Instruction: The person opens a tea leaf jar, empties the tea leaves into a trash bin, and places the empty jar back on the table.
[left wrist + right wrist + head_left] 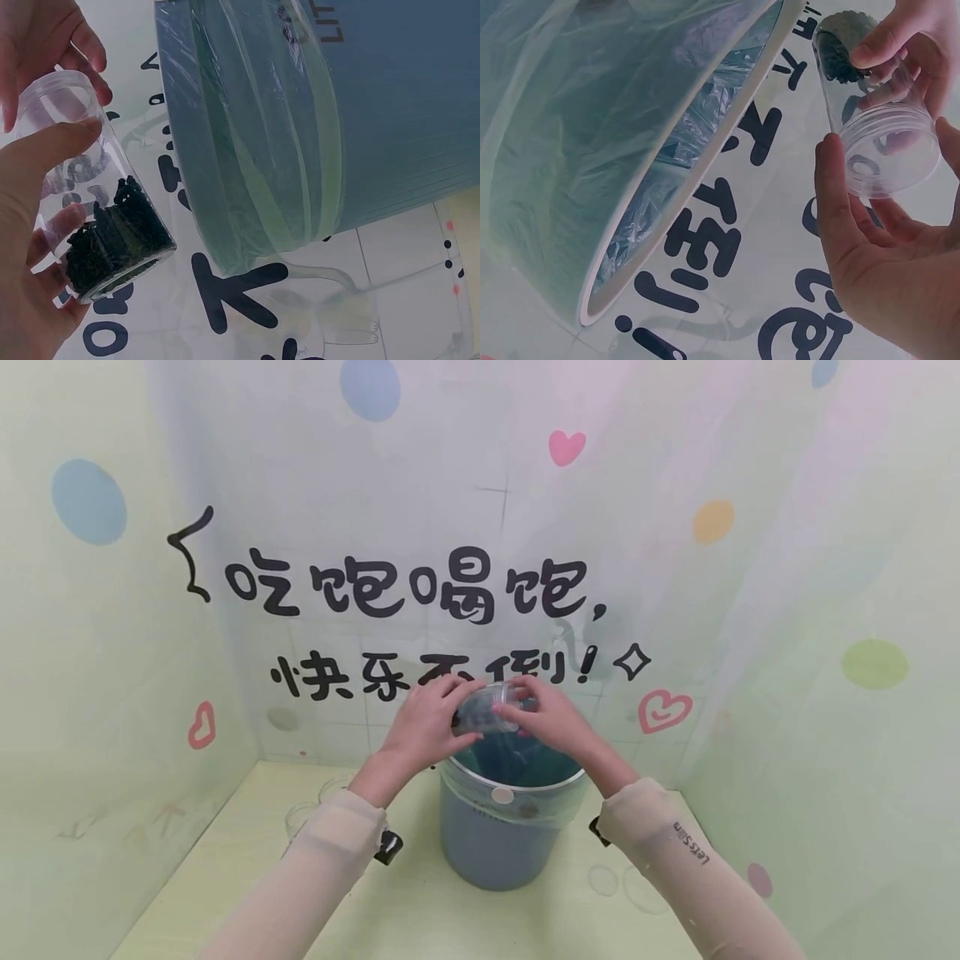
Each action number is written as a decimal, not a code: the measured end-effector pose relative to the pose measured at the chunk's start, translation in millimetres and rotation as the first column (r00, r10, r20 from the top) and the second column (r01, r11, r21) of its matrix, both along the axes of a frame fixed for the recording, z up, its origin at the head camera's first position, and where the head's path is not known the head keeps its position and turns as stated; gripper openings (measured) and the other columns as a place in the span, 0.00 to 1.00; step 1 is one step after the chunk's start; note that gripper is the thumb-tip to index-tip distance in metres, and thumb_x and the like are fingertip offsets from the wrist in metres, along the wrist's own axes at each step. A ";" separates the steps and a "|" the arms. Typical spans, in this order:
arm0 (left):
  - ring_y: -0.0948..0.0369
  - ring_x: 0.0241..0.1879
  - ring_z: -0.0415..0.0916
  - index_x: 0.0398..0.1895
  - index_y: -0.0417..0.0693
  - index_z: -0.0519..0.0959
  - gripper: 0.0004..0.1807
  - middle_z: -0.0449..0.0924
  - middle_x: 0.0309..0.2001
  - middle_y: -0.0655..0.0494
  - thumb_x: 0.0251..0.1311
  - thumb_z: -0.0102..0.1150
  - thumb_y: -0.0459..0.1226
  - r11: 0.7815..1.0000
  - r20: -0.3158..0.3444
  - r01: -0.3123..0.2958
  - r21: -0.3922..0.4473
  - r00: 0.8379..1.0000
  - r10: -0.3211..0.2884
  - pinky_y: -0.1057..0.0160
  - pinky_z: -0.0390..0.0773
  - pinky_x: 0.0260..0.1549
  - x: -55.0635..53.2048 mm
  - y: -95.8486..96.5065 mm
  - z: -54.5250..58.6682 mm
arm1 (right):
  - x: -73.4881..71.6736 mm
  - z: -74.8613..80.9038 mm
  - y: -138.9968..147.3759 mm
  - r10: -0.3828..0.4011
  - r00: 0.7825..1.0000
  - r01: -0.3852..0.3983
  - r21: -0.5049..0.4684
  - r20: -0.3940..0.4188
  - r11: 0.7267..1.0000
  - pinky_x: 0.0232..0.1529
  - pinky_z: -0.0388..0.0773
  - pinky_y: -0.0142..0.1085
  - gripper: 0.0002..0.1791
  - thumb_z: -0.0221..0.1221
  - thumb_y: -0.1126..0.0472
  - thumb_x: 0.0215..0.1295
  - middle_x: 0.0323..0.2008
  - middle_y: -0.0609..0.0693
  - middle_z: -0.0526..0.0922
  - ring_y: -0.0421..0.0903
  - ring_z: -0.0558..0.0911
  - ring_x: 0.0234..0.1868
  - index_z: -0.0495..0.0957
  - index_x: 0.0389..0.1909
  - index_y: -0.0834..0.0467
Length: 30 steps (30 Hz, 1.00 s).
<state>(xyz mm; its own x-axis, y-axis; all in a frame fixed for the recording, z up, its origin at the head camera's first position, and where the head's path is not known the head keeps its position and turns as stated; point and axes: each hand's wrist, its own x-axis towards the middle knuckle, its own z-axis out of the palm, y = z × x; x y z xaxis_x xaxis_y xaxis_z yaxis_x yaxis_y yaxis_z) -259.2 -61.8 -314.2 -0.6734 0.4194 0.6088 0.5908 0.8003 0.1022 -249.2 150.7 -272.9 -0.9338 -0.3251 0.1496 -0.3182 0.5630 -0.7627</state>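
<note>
A clear plastic jar (112, 161) is held tilted above the bin, with dark, dry, leaf-like pieces (120, 244) gathered at its bottom end. My left hand (423, 722) grips the jar's body, thumb on one side and fingers round the other. At the jar's ridged mouth end (889, 154), my right hand (551, 718) has its thumb and fingers curled about the rim. Whether a clear lid sits there, I cannot tell. Below both hands stands a blue-grey bin (495, 847) with a pale rim and a clear plastic liner (697, 127) folded over it.
The bin stands on a pale wooden tabletop (405, 918). Clear round items (300, 817) lie behind my left forearm, near a black object (387, 847). Another black piece (598, 831) is partly hidden by my right sleeve. Printed pale sheets (825, 568) enclose the back and sides.
</note>
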 end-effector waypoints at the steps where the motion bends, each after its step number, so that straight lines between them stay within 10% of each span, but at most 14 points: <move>1: 0.52 0.53 0.77 0.67 0.57 0.72 0.40 0.78 0.54 0.52 0.48 0.77 0.50 1.000 0.002 0.001 0.002 1.000 -0.001 0.47 0.79 0.50 -0.3 -0.4 0.0 | -0.2 -0.1 0.8 0.006 1.000 -0.006 0.000 -0.015 1.000 0.46 0.86 0.44 0.34 0.64 0.50 0.66 0.64 0.60 0.75 0.58 0.83 0.55 0.66 0.69 0.57; 9: 0.52 0.48 0.78 0.66 0.59 0.73 0.40 0.78 0.53 0.51 0.47 0.78 0.49 0.999 0.049 -0.029 0.025 0.998 0.027 0.48 0.80 0.48 -3.3 -8.8 -3.6 | -1.5 0.7 12.4 0.048 0.985 -0.043 0.031 -0.166 0.999 0.52 0.84 0.51 0.34 0.69 0.58 0.60 0.64 0.57 0.75 0.61 0.80 0.60 0.69 0.66 0.57; 30: 0.51 0.51 0.78 0.67 0.59 0.72 0.40 0.77 0.54 0.51 0.48 0.77 0.50 0.999 0.053 -0.049 0.002 0.997 0.049 0.45 0.79 0.52 -7.0 -12.3 -7.2 | -4.3 -0.3 39.9 0.000 0.993 0.007 0.057 -0.120 0.998 0.54 0.82 0.53 0.34 0.68 0.57 0.61 0.66 0.58 0.73 0.61 0.78 0.63 0.68 0.67 0.53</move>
<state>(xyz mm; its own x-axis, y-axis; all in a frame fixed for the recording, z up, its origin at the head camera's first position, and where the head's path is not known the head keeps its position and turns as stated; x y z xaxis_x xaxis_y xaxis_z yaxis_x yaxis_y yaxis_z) -266.2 -74.1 -321.3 -0.7242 0.3835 0.5731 0.5447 0.8278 0.1344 -253.4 190.6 -273.3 -0.9113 -0.3332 0.2419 -0.4035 0.6056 -0.6859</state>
